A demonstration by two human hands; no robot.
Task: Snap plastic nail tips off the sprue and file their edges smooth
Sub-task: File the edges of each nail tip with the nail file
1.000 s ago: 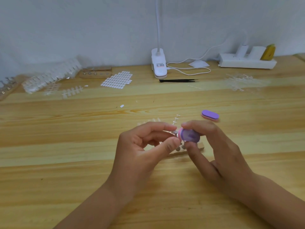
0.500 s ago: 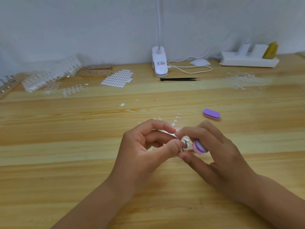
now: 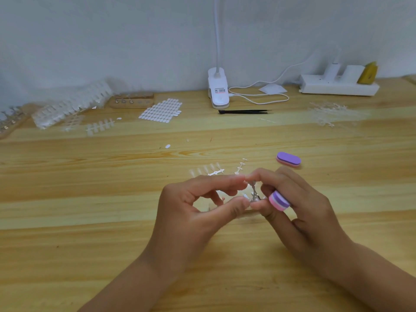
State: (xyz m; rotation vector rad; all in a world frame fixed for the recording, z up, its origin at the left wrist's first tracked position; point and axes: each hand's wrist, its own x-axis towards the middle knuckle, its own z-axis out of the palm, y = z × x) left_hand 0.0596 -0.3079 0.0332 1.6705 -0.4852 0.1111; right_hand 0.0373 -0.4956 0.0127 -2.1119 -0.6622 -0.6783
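Over the table point(image 3: 90, 221), left hand point(image 3: 191, 212) and right hand point(image 3: 301, 212) pinch one stand point(image 3: 254, 192); right also grips one file point(image 3: 279, 201).

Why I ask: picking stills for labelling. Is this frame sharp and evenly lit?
Head view: soft even light, no glare on the table; wide-angle bowing at the edges; the small piece between left hand and right hand is blurred, the held file readable.

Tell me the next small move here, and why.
Probably swing the file block onto the small piece: the right hand grips the block clear of it, while the left hand and the right fingertips pinch that piece between them.
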